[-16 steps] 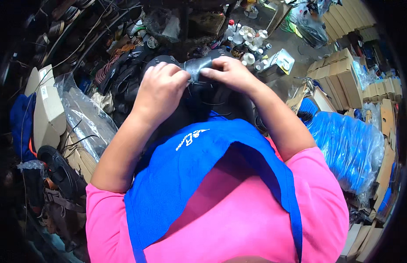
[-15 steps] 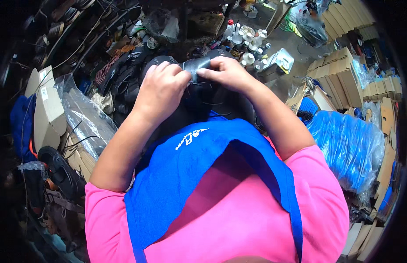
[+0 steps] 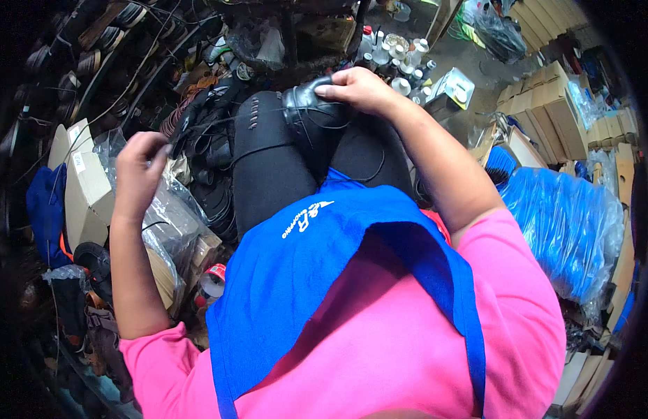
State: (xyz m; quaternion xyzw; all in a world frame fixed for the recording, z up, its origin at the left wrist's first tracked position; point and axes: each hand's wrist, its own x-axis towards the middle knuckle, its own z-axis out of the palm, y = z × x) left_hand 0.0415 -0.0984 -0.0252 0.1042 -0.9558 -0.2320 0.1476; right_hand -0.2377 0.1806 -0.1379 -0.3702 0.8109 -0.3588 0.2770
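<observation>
A shiny black leather shoe [image 3: 311, 105] rests between my thighs, with dark cord trailing from it across my black trousers. My right hand [image 3: 362, 91] grips its far right side, thumb on top and fingers partly hidden behind the leather. Out to the left, my left hand [image 3: 141, 162] is raised away from the shoe. Its fingers are curled with the thumb against them; whatever may be pinched there is too small to make out. A blue apron [image 3: 296, 258] covers my lap.
Black shoe parts [image 3: 212, 146] lie in a heap left of my legs. White bottles and thread cones [image 3: 401, 63] stand ahead. Cardboard boxes [image 3: 547, 105] and a plastic-wrapped blue bundle [image 3: 558, 227] are on the right. At left stand a cardboard box [image 3: 79, 181] and plastic-wrapped sheets [image 3: 174, 216].
My left hand has left the shoe and swung out left and toward me. My right hand keeps hold of the shoe, which now shows more of its shiny surface.
</observation>
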